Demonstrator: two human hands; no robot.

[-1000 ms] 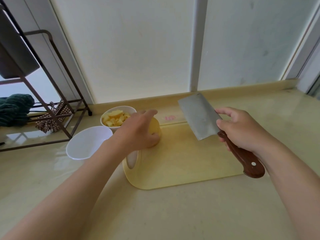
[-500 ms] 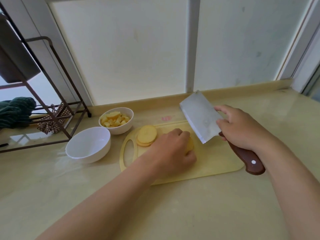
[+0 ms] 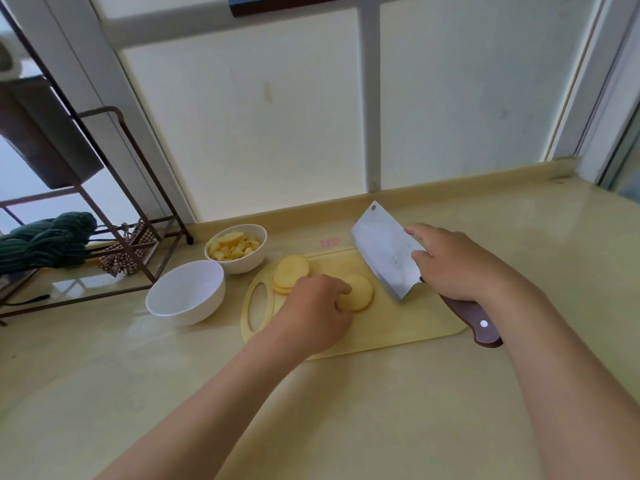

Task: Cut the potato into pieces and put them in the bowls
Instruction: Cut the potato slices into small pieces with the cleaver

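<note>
Curled fingers of the left hand (image 3: 311, 313) press down on a short stack of round potato slices (image 3: 362, 296) lying near the middle of the yellow cutting board (image 3: 398, 329). The right hand (image 3: 457, 268) is wrapped round the brown handle of a cleaver (image 3: 384, 251), with its forefinger laid along the flat of the blade. The blade hangs tilted over the board's far right part, just beside the held slices, with its edge clear of them.

A second stack of slices (image 3: 291, 270) lies at the board's far left corner, next to the handle slot. Just beyond that corner stands a white bowl (image 3: 244, 266) holding potato pieces (image 3: 233, 249). An empty white bowl (image 3: 194, 311) sits to the left of the board. Farther left stands a metal rack (image 3: 114, 188) with a green cloth (image 3: 48, 240) on it.
</note>
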